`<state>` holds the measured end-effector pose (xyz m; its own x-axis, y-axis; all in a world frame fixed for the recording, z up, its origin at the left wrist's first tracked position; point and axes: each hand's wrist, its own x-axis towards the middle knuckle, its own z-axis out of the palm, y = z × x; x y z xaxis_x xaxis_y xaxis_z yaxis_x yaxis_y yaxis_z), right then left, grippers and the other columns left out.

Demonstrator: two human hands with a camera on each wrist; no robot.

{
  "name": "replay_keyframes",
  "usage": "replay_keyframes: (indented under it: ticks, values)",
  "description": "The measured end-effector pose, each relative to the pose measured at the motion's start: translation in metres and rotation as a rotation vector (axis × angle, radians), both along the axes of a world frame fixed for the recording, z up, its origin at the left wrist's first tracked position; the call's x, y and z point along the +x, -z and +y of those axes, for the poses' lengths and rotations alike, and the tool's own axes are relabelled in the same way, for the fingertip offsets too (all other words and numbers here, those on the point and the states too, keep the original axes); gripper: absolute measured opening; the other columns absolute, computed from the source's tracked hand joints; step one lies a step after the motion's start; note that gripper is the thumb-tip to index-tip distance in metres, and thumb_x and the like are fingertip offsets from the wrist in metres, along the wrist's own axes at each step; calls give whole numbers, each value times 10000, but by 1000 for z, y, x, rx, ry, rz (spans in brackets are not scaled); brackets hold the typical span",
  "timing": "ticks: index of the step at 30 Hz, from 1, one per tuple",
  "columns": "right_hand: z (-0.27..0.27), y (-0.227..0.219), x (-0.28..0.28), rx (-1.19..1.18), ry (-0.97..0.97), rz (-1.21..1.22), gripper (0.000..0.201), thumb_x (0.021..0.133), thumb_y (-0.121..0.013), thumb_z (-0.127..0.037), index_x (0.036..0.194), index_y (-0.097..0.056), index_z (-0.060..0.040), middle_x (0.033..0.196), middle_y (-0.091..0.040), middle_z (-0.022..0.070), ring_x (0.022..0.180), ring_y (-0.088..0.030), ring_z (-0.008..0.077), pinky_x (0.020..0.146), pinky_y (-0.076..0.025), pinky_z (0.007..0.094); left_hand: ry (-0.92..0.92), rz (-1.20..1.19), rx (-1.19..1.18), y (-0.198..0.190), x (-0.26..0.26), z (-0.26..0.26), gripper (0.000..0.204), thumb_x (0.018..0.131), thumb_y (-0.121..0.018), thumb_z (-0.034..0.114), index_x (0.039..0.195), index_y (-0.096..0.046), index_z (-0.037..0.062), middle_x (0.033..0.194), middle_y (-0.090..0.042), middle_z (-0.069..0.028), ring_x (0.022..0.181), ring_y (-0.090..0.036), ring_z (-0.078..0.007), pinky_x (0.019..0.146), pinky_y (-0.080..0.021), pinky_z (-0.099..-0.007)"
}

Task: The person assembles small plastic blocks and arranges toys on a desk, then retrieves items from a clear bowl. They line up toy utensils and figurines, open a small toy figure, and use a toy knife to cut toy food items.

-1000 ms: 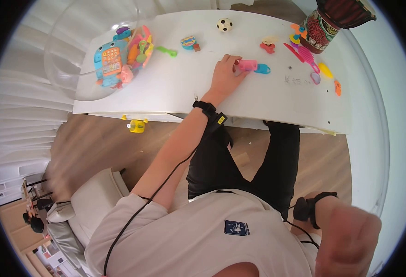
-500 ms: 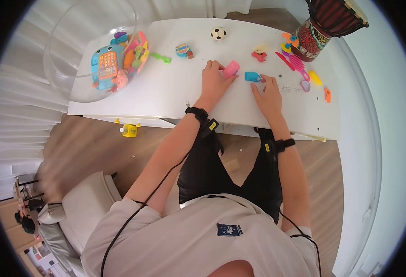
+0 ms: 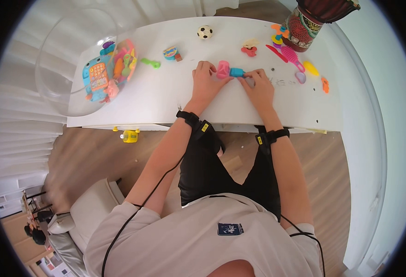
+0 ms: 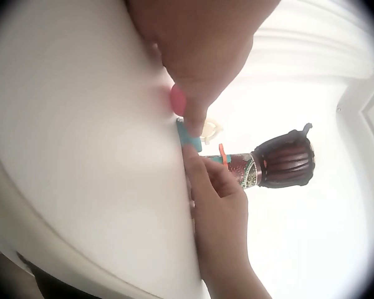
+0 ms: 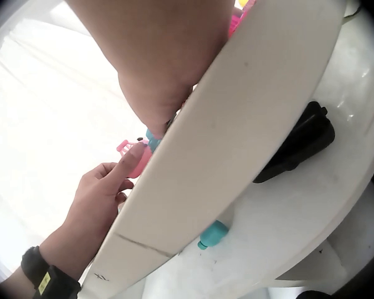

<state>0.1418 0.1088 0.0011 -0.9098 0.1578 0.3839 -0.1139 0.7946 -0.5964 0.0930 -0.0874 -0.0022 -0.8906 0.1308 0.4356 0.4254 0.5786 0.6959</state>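
Between thumb and fingers, my left hand (image 3: 205,87) holds a hollow pink plastic toy piece (image 3: 223,69) over the white table. My right hand (image 3: 261,90) pinches the right end of a small blue toy piece (image 3: 236,72). The two pieces lie end to end in the head view, pink on the left. Low along the tabletop in the left wrist view, the blue piece (image 4: 188,138) shows between both hands. In the right wrist view, the left thumb lies along the pink piece (image 5: 136,165), and my right hand (image 5: 156,93) partly hides the blue one.
A clear round tub (image 3: 44,78) and a blue toy phone (image 3: 90,69) are at the left. A small soccer ball (image 3: 205,32) sits at the back. On the right are a drum (image 3: 301,30), a pink comb (image 3: 290,54) and a yellow toy (image 3: 311,68).
My right hand has come up from beside the body to the table and taken hold of the blue piece. The pink and blue pieces moved apart, then came back end to end.
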Motion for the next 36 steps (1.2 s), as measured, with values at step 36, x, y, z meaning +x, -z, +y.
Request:
replay_keyframes:
  ticks: [36]
  values:
    - [-3,-19,-1,-152,162,-180,524,861,-820,-461,1189,-660,-84,1124,-657,60,945,-705,260,802,-569,398,212,218,-167,-39,5,-56,354,835,-780,41,1163,-659,97,1147,-685,-53,1155,-590,-285,1052,-391,-465]
